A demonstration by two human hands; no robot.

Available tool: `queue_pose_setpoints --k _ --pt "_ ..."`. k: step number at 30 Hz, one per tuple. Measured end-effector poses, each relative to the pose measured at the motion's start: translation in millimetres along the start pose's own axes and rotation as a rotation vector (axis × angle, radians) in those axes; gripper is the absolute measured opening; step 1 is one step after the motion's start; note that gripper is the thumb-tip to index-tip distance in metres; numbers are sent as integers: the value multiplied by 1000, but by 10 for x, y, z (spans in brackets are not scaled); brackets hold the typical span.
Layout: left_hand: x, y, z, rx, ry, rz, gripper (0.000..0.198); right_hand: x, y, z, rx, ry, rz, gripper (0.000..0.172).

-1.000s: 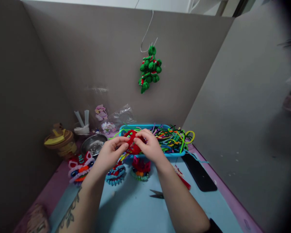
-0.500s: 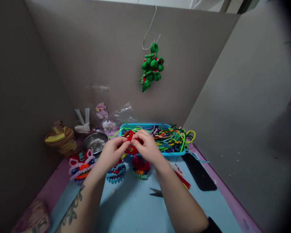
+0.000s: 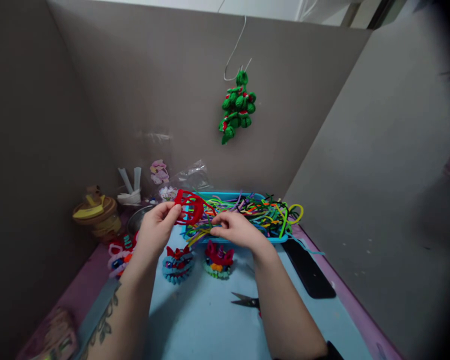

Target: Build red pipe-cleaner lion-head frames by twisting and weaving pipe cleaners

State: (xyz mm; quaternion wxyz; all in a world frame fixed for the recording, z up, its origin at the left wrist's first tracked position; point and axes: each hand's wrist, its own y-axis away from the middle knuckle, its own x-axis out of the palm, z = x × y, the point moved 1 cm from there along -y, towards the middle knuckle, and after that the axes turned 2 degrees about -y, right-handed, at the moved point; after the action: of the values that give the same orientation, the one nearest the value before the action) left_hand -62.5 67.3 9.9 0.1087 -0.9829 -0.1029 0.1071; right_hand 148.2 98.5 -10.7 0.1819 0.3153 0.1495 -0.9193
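Note:
My left hand (image 3: 158, 225) pinches a red looped shape (image 3: 195, 207) that looks bent from fuzzy pipe cleaners. It is held up over the left part of the blue tray. Close to its right side is my right hand (image 3: 234, 229), thumb and forefinger a little apart, with nothing visible between them. Below the hands stand two small fuzzy lion-head figures, a blue and red one (image 3: 178, 265) and a red and green one (image 3: 219, 262). A third, pink and white figure (image 3: 117, 260) is partly hidden behind my left forearm.
A blue tray (image 3: 273, 240) holds many coloured pipe cleaners. Scissors (image 3: 245, 301) lie beside my right forearm, their handles hidden. A black phone-like slab (image 3: 311, 272) lies at right. At left are a metal bowl (image 3: 137, 220) and a brown tub (image 3: 97, 215). A green ornament (image 3: 238, 107) hangs above.
My hands have parted. The left has drawn the red shape leftward and turned it into view, while the right has come off it and moved slightly right and down.

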Motion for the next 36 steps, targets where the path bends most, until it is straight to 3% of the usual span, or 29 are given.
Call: queue_pose_setpoints --k 4,9,11,14,16,21,23,26,30,36 --pt "-16 16 -44 -6 5 -32 30 63 -26 41 7 -32 -49 9" --pt "-43 16 -41 5 16 -10 30 -4 -5 80 25 -144 -277 17" --pt "-51 15 -39 1 70 9 29 -10 -10 63 14 -115 -239 24" --pt "-65 24 -48 10 121 17 25 13 -33 35 -33 -28 -132 5" --pt "-83 33 -56 25 115 3 25 11 -38 37 -46 -18 -124 19" --pt "-127 29 -47 59 -96 -43 27 -97 39 105 43 -320 -144 28" --pt "-112 16 -31 72 -162 0 28 -138 82 137 43 -515 -186 31" --pt "-53 12 -23 77 -203 91 28 -160 124 176 29 -772 -350 33" --pt "48 52 -65 100 -246 216 27 -129 131 226 -10 -924 -573 35" --pt "124 93 -112 102 -219 326 26 -64 100 277 -45 -960 -566 32"
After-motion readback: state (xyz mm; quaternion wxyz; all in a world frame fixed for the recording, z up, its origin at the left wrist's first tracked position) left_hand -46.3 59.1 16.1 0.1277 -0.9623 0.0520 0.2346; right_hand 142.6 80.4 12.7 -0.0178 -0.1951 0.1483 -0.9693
